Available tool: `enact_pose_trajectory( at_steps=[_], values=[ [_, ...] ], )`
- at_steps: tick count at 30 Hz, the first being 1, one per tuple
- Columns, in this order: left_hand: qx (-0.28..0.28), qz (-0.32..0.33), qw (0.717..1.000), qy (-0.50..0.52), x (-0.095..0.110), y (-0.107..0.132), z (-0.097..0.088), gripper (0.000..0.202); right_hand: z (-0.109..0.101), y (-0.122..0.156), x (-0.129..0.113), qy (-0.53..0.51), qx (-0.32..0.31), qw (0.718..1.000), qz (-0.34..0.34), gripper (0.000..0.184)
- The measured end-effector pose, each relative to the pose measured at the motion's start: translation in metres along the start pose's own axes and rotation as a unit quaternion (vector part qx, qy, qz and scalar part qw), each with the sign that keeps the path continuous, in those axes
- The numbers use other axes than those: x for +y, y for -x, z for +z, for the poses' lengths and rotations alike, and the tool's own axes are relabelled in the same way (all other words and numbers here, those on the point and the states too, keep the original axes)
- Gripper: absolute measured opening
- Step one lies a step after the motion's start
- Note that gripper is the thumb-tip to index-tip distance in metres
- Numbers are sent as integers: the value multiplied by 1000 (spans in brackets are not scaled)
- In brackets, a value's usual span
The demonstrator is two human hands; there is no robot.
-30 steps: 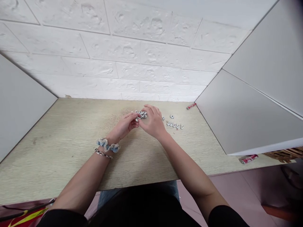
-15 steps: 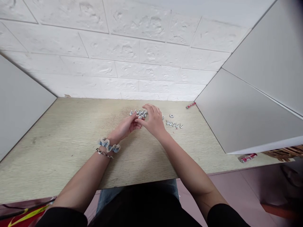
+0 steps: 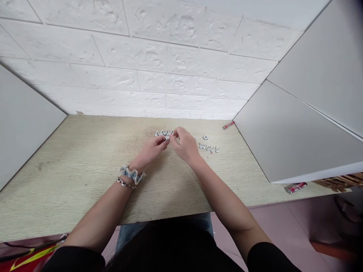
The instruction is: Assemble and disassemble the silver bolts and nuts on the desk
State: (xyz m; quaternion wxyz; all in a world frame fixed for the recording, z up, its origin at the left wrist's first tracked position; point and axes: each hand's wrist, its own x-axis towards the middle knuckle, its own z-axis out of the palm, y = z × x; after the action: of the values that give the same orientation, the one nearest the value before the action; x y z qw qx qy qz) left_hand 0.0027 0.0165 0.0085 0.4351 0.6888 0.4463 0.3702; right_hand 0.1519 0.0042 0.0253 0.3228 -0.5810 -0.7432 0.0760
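The thumb and forefinger of the left hand (image 3: 151,152) pinch a small round silver metal fitting (image 3: 167,138), held up in front of the right fingertips, probably so that both hands can work on it in plain sight. The right hand (image 3: 185,147) curls in from the other side, thumb and fingers bent and close to the piece; whether they grip anything I cannot tell (its own knuckles hide the tips). Just behind the fingers, a short row of silver metal bolts with broad round bases (image 3: 162,133) stands upright on the pale wood-grain tabletop (image 3: 70,170), the wide bases presumably keeping them steady. Just beyond the right hand lie a flat silver metal disc (image 3: 205,138) and a slanting line of slim silver metal screws (image 3: 208,148), seemingly set within easy reach. Farther out, one red cylindrical battery (image 3: 228,125) lies by the white textured brick wall (image 3: 181,90), and another red cylindrical battery (image 3: 296,187) near the front edge, both well apart from the handwork.
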Motion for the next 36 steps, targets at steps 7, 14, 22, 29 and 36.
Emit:
enact_pose_trajectory(
  at_steps=[7, 14, 22, 29, 36],
  values=[
    [67, 122, 982, -125, -7, 1, 4, 18, 5, 2, -1, 43, -110, 993, 23, 45],
    [58, 108, 969, -214, -11, -1, -1, 23, 5, 4, -4, 43, -122, 991, -28, 21],
    [80, 120, 959, -245, -15, 0, 1, 24, 1, 5, -7, -11, -74, 997, -12, 30],
    [92, 174, 941, -276, -14, 1, 0, 29, 3, 2, -5, 27, -132, 990, 26, 44],
    [102, 166, 942, -275, -14, -1, -6, 23, 5, 5, -6, 11, -100, 994, -48, 18]
  ],
)
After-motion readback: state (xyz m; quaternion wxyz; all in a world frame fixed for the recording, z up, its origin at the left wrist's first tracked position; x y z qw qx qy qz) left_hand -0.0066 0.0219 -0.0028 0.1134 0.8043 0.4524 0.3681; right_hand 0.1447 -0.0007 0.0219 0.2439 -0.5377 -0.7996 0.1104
